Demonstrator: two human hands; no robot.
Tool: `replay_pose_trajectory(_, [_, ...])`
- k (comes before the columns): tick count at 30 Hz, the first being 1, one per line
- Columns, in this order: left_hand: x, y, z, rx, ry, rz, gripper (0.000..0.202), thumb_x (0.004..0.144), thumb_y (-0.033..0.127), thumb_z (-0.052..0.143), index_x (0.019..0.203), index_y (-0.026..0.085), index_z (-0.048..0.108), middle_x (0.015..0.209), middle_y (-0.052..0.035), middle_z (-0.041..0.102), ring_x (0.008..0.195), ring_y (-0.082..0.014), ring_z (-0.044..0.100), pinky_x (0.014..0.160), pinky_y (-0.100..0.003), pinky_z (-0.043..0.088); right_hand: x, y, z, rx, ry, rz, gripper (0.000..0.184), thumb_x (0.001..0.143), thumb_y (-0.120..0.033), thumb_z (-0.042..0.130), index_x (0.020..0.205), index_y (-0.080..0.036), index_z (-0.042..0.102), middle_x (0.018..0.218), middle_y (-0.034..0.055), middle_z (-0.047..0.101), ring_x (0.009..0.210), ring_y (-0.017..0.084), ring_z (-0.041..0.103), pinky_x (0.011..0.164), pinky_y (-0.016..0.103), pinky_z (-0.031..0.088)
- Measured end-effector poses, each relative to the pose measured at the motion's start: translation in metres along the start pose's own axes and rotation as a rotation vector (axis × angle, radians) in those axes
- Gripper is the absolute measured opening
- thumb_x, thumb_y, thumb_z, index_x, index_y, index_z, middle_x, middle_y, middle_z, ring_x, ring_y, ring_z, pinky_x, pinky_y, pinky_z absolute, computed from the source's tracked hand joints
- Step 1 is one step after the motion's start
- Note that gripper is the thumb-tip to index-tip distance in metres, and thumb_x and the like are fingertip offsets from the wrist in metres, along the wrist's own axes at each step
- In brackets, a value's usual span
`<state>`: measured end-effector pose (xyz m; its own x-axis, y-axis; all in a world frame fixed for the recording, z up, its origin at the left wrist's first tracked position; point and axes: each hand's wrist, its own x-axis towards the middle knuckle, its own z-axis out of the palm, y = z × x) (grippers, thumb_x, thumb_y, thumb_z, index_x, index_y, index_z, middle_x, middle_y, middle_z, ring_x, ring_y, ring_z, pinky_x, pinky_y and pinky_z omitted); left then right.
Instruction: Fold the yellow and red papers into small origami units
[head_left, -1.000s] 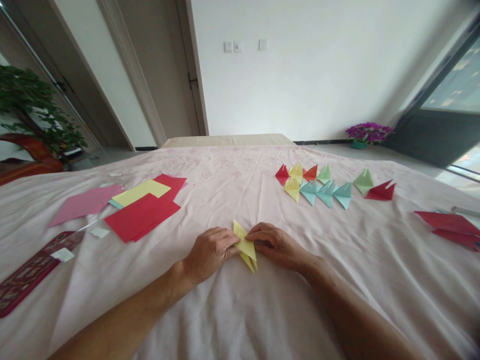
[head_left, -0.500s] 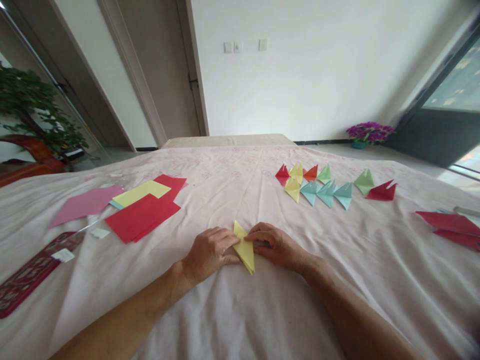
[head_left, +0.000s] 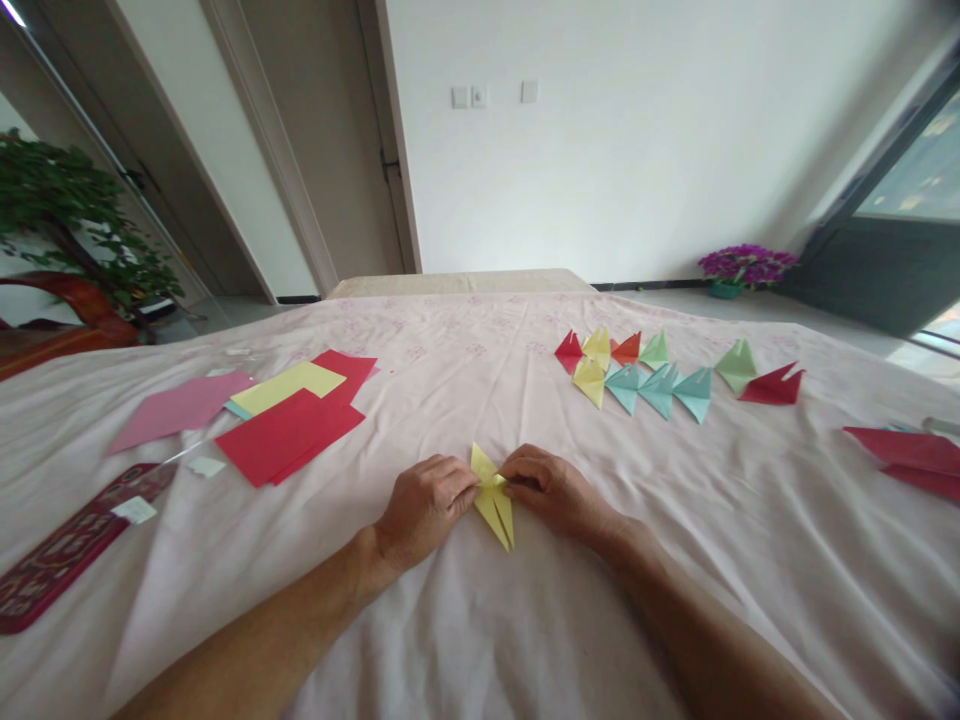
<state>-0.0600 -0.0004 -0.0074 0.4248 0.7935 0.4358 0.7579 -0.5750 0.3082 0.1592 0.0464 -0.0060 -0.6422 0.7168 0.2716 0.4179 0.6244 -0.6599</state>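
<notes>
Your left hand and right hand are pinching yellow paper at nine and three o'clock, seemingly steadying folds.

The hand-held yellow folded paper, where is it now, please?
In the head view, the yellow folded paper is below centre, between left hand and right hand.

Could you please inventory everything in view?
Folded piece: one, yellow, centre
Paper shapes: ten, various colours, right
Flat sheets: several, mixed colours, left
Loose paper: count unclear, red, right edge
Phone-shaped object: one, dark red, left
Scraps: several, white, left
Cloth: one, pale pink, underneath
Cover: one, beige, back
Flowers: one pot, purple, right
Plant: one, green, left edge
Wooden furniture: one, brown, left
Wall plates: three, white, back wall
Doors: two, brown, back left
Panel: one, grey, right
Hands: two, bare, gripping folded piece
</notes>
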Motion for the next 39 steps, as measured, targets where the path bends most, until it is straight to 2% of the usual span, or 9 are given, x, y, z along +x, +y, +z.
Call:
replay_pose_trajectory(3, [0.002,0.004,0.0,0.055,-0.001,-0.07,0.009,0.088,0.019,0.057,0.08,0.02,0.061,0.081,-0.0016,0.065,0.08,-0.0166,0.059,0.072,-0.028,0.045,0.002,0.002,0.006,-0.045,0.058,0.067,0.005,0.083,-0.019,0.064,0.08,-0.02,0.067,0.083,0.0014,0.061,0.078,0.014,0.06,0.069,0.024,0.045])
replay_pose_trajectory(10, [0.003,0.007,0.002,0.142,0.017,-0.16,0.011,0.083,0.019,0.061,0.077,0.021,0.053,0.082,-0.001,0.059,0.08,-0.018,0.055,0.071,-0.03,0.044,0.006,-0.002,0.013,-0.172,0.091,0.18,0.008,0.086,-0.023,0.06,0.078,-0.02,0.062,0.082,0.0003,0.057,0.074,0.013,0.057,0.068,0.024,0.041])
replay_pose_trajectory(17, [0.006,0.009,0.003,0.218,0.003,-0.211,0.013,0.082,0.02,0.063,0.076,0.021,0.052,0.084,-0.0024,0.057,0.079,-0.02,0.054,0.072,-0.034,0.044,0.006,-0.016,0.016,-0.306,0.104,0.198,0.007,0.088,-0.021,0.055,0.081,-0.021,0.056,0.086,0.0016,0.054,0.079,0.014,0.056,0.07,0.025,0.041])
replay_pose_trajectory(23, [0.006,0.008,0.006,0.219,-0.002,-0.234,0.014,0.082,0.021,0.063,0.076,0.022,0.051,0.084,-0.0023,0.056,0.08,-0.021,0.054,0.072,-0.035,0.043,0.006,-0.019,0.019,-0.337,0.127,0.244,0.003,0.087,-0.02,0.055,0.087,-0.021,0.053,0.089,0.0027,0.053,0.081,0.016,0.056,0.07,0.027,0.041])
replay_pose_trajectory(28, [0.006,0.006,0.007,0.163,0.031,-0.267,0.018,0.079,0.019,0.066,0.086,0.021,0.05,0.088,-0.002,0.056,0.084,-0.0214,0.055,0.075,-0.036,0.046,0.007,-0.015,0.02,-0.333,0.148,0.239,0.013,0.083,-0.019,0.059,0.094,-0.022,0.052,0.093,0.0022,0.054,0.08,0.016,0.056,0.066,0.026,0.04])
replay_pose_trajectory(32, [0.006,0.006,0.007,0.126,0.027,-0.222,0.016,0.081,0.015,0.064,0.09,0.021,0.052,0.092,-0.0025,0.056,0.088,-0.021,0.056,0.079,-0.037,0.048,0.007,-0.015,0.018,-0.323,0.118,0.192,0.005,0.084,-0.017,0.058,0.083,-0.022,0.057,0.088,0.0013,0.056,0.081,0.015,0.056,0.069,0.025,0.04])
replay_pose_trajectory(35, [0.006,0.007,0.008,0.099,0.04,-0.159,0.016,0.084,0.011,0.059,0.097,0.021,0.055,0.097,-0.0036,0.059,0.094,-0.0208,0.057,0.085,-0.038,0.05,0.007,-0.016,0.017,-0.316,0.109,0.199,0.006,0.086,-0.019,0.058,0.083,-0.022,0.061,0.087,0.0015,0.058,0.082,0.015,0.056,0.071,0.025,0.04])
replay_pose_trajectory(39, [0.005,0.004,0.014,0.095,0.098,0.007,0.028,0.09,0.008,0.049,0.115,0.019,0.055,0.117,-0.0083,0.06,0.116,-0.0218,0.054,0.098,-0.041,0.048,0.006,-0.016,0.018,-0.317,0.095,0.204,0.009,0.089,-0.023,0.058,0.083,-0.022,0.065,0.087,0.0012,0.059,0.084,0.015,0.057,0.074,0.024,0.041])
